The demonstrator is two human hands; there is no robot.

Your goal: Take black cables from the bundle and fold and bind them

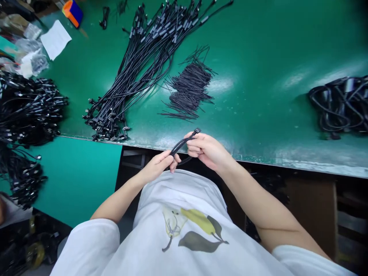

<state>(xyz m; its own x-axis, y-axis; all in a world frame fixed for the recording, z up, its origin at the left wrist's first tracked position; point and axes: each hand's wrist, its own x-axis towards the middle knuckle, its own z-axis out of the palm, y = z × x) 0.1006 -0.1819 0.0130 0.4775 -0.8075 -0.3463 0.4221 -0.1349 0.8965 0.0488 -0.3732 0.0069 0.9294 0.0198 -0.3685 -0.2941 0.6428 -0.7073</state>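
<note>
A black cable [180, 144], gathered into a narrow loop, is held between both my hands just over the table's front edge. My left hand [161, 164] grips its lower left part, thumb on top. Higher up, my right hand [207, 148] pinches the other end, where a small black connector [196, 131] sticks out past the fingertips. Beyond my hands lies a pile of short, thin black ties [191, 86]. To its left a long bundle of black cables [143, 69] stretches across the green table [258, 76].
Heaped cables [31, 107] cover the far left. Coiled black cables [342, 103] rest at the right. White paper [56, 39], plastic bags [30, 53] and an orange and blue object [73, 13] sit at the back left. A cardboard panel [312, 211] stands under the table.
</note>
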